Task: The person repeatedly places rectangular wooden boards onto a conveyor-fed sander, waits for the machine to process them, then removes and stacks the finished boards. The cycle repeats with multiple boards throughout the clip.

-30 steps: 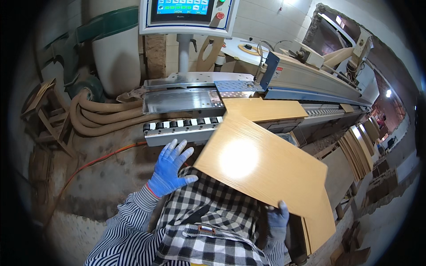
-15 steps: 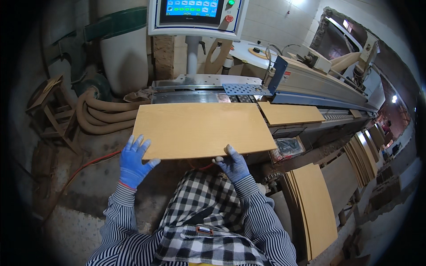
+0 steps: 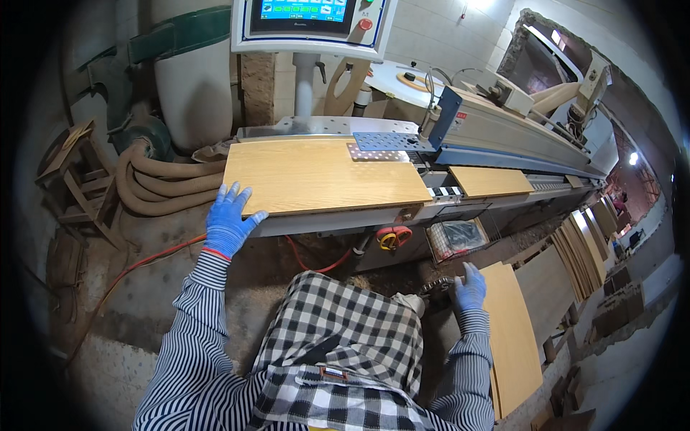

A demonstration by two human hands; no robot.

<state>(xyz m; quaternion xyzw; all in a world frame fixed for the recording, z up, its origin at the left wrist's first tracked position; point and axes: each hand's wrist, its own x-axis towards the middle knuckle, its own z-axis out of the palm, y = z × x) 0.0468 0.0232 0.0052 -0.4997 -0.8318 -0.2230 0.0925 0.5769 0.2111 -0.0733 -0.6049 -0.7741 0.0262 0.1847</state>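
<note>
A pale wood-grain board lies flat on the infeed end of the machine, its far edge up against the metal bed and its right part under the perforated blue plate. My left hand, in a blue glove, rests at the board's near left corner with fingers spread and thumb along the near edge. Off to the right, my right hand is away from that board, fingers apart and nothing visible in them. It is beside the stack of similar boards; whether it touches the stack I cannot tell.
Another board sits further along the machine's track. A control panel stands above the bed. Below are a red-and-yellow round fitting and a wire basket. Thick hoses and a wooden stool stand left.
The board has moved forward from between both hands onto the machine bed. My right hand has let go and swung right to the stack; my left stays at the board's corner.
</note>
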